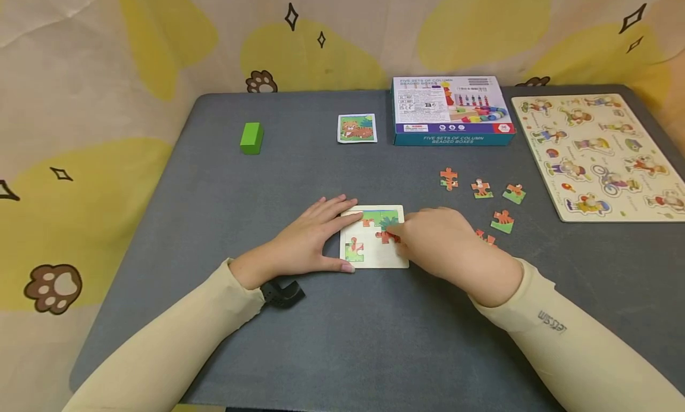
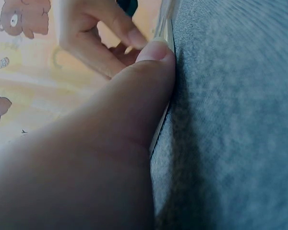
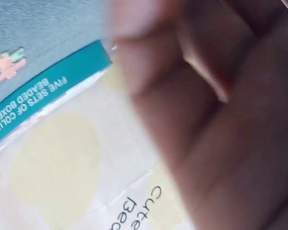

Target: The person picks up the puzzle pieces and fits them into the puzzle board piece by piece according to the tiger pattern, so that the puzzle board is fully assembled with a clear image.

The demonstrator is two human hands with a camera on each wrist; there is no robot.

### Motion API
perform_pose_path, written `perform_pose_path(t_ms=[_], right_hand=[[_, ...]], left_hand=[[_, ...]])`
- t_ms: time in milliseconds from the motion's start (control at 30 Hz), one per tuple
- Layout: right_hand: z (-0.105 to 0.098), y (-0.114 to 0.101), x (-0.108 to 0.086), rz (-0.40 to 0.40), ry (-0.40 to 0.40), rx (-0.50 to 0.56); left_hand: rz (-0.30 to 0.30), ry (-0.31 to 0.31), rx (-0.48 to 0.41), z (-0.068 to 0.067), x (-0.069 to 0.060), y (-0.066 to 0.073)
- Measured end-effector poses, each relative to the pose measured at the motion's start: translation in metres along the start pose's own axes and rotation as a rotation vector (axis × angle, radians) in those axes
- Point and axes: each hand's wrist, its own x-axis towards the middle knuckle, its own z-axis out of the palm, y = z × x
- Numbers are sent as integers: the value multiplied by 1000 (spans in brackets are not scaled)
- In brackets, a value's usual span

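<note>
A small cream puzzle board (image 1: pixel 374 258) lies on the table, with green and orange pieces along its top and one puzzle piece (image 1: pixel 354 251) at lower left. My left hand (image 1: pixel 307 239) rests flat on the board's left side, fingers spread, thumb on the near corner. At the board's right side, my right hand (image 1: pixel 441 245) has its index finger and thumb at an orange puzzle piece (image 1: pixel 384 238) below the palm-tree piece. Its other fingers are curled, and part of that piece is hidden. In the right wrist view the hand (image 3: pixel 182 96) is blurred and the fingertips are out of sight.
Several loose puzzle pieces (image 1: pixel 481 188) lie right of the board. Behind are a tiger picture card (image 1: pixel 357 128), a beaded-boxes carton (image 1: pixel 452 112) and a green block (image 1: pixel 251 138). A wooden picture board (image 1: pixel 605 156) lies at the far right. A patterned cloth (image 1: pixel 332 43) hangs behind.
</note>
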Motion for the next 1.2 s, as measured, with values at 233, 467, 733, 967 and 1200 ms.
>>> perform_pose_path(t_ms=[233, 467, 733, 967, 1200], right_hand=[[-6, 4, -6, 12, -48, 5], [-6, 7, -7, 35, -44, 6], [-13, 22, -9, 26, 29, 44], [-21, 81, -6, 181, 60, 140], [-2, 111, 16, 237, 51, 183]], left_hand=[[-1, -11, 17, -1, 1, 1], [2, -3, 13, -2, 2, 1], [-40, -3, -29, -1, 2, 1], [-38, -3, -35, 1, 1, 1], [-36, 2, -28, 1, 2, 1]])
